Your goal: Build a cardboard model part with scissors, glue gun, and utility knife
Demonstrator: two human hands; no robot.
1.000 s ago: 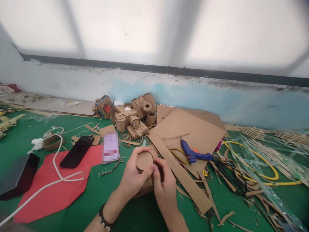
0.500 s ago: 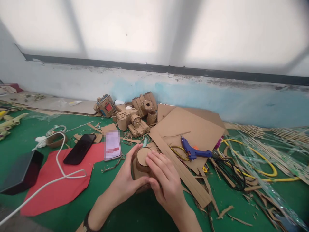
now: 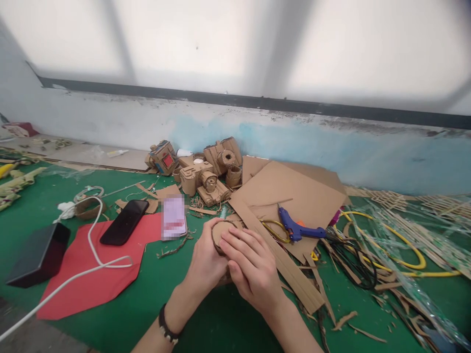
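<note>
Between my hands is a round cardboard piece (image 3: 220,230) with a flat disc top and a raised rim; its lower part is mostly hidden. My left hand (image 3: 208,262) wraps around its left side. The fingers of my right hand (image 3: 253,264) lie together across the disc from the right, and the thumb bends down beside my left hand. Beyond them stand several cardboard model cameras (image 3: 196,177). A blue hot glue gun (image 3: 298,229) rests on cardboard sheets (image 3: 294,184) to the right.
A black phone (image 3: 124,222) and a lit phone (image 3: 173,215) lie around a red sheet (image 3: 91,279), with a dark box (image 3: 39,255) and white cable (image 3: 66,289) at left. Cardboard strips (image 3: 290,269), a yellow cord (image 3: 415,250) and plastic wrap (image 3: 415,289) spread over the right side.
My left hand has closed in around the cardboard piece, its fingers and thumb no longer spread apart. My right hand stays on the disc. The view has shifted slightly.
</note>
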